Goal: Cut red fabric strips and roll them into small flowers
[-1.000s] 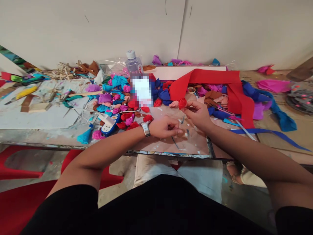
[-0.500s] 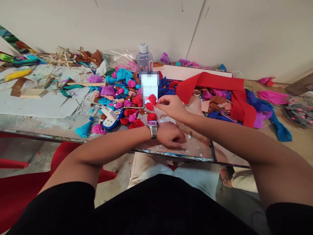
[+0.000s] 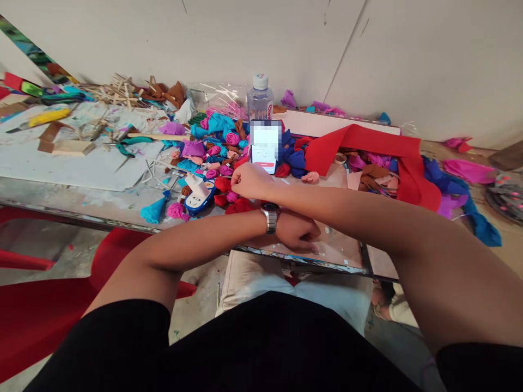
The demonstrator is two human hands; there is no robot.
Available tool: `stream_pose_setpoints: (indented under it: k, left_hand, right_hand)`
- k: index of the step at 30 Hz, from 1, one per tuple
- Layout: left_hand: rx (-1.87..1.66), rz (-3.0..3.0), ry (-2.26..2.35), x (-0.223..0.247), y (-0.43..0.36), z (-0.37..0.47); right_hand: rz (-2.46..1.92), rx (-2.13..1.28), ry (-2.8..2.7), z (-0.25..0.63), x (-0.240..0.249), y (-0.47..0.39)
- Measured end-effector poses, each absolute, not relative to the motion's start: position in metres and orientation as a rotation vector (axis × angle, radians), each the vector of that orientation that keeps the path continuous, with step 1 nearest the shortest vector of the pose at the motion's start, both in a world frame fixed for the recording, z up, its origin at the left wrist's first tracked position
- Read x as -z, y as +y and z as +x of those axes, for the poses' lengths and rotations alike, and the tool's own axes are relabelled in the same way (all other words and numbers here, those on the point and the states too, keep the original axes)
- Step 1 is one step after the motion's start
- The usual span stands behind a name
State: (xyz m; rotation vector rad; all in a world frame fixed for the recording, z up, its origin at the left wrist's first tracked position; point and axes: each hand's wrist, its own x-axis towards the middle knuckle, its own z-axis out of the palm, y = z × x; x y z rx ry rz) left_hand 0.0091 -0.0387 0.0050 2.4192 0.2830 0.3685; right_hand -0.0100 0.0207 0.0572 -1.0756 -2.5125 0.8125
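My left hand (image 3: 297, 230), with a metal watch (image 3: 270, 218) on its wrist, rests on the table near the front edge. Its fingers are curled, and whatever they might hold is hidden. Crossing above that wrist, my right hand (image 3: 250, 181) is closed in a pinch beside red crepe-paper pieces (image 3: 223, 184). What its fingertips grip cannot be made out. Just behind it stands a phone (image 3: 265, 155) with a lit screen, in front of a clear bottle (image 3: 260, 100). Pink, blue and brown paper flowers (image 3: 232, 139) lie around the phone.
A blue and white power strip (image 3: 200, 197) lies left of my right hand. Farther left are green-handled pliers (image 3: 133, 144), a yellow cutter (image 3: 49, 116) and wooden sticks (image 3: 118, 93). A long red strip (image 3: 376, 139) drapes over scraps at right. Red chair (image 3: 49, 305) at lower left.
My right hand has moved left and down toward the red pieces. The red petals at its fingertips no longer show. The view has shifted slightly; my left hand stays on the table.
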Motion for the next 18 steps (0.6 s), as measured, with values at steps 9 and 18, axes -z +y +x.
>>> stream_pose_setpoints:
  k: [9,18]
  left_hand:
    - [-0.313,2.43,0.324,-0.004,-0.04,0.01]
    - [-0.227,2.613,0.369,-0.03,-0.042,0.005]
  right_hand:
    - [-1.022,-0.793,-2.537,-0.012,-0.061,0.013]
    - [-0.922,-0.632,-2.466,0.064,-0.075,0.026]
